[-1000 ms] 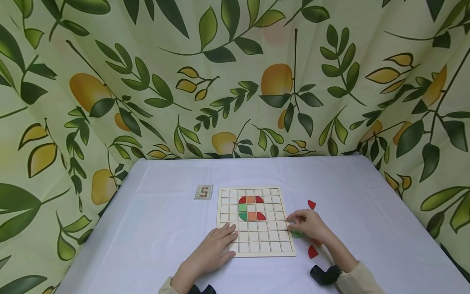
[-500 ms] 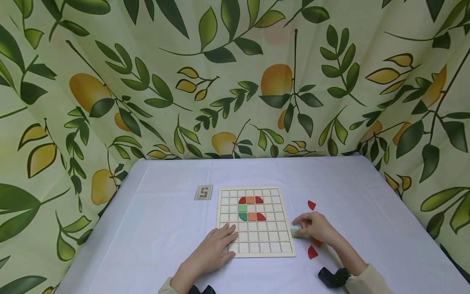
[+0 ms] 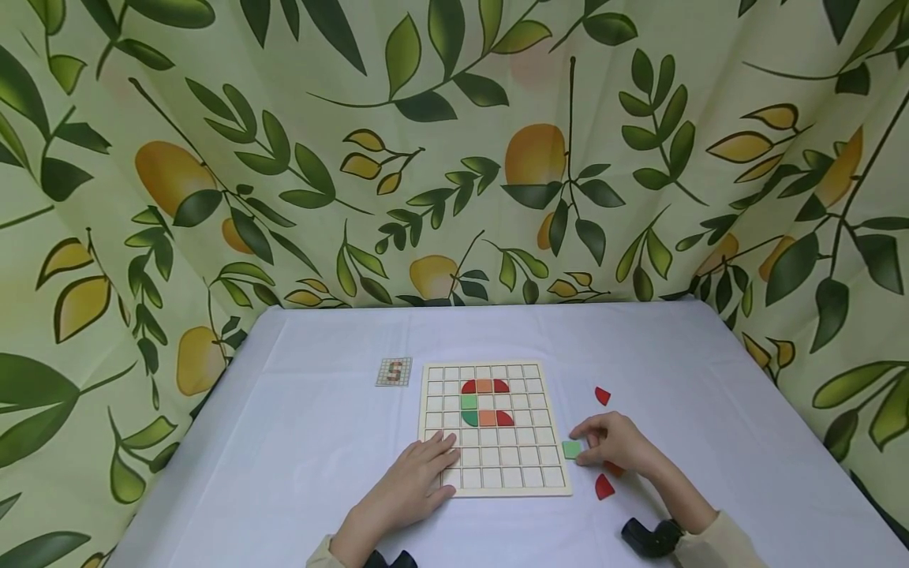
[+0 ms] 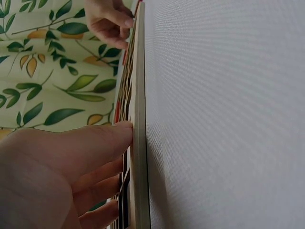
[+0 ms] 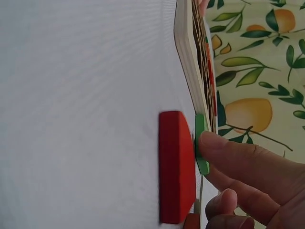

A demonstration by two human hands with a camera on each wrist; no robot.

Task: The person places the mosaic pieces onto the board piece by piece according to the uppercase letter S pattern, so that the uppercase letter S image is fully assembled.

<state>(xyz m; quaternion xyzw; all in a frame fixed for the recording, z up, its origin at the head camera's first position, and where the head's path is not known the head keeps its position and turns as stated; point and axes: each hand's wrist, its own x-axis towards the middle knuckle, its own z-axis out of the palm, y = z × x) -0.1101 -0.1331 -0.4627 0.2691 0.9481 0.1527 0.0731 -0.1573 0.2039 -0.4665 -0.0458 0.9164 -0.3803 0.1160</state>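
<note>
A wooden grid board lies on the white table, with red, orange and green tiles forming a C-like shape in its cells. Spread over the board's lower left corner, my left hand rests with extended fingers; its thumb lies at the board's edge in the left wrist view. Just beyond the board's right side, my right hand has thumb and index finger at a green square tile, pinching at its right part. In the right wrist view the thumb overlaps this green tile.
Red quarter-round pieces lie right of the board, one farther back and one nearer. An orange piece is partly hidden under my right hand. A small pattern card sits left of the board. Leaf-patterned cloth hangs behind the table.
My right hand has moved right, away from the board's edge, to the green tile, which now shows more fully. The left hand has stayed on the board.
</note>
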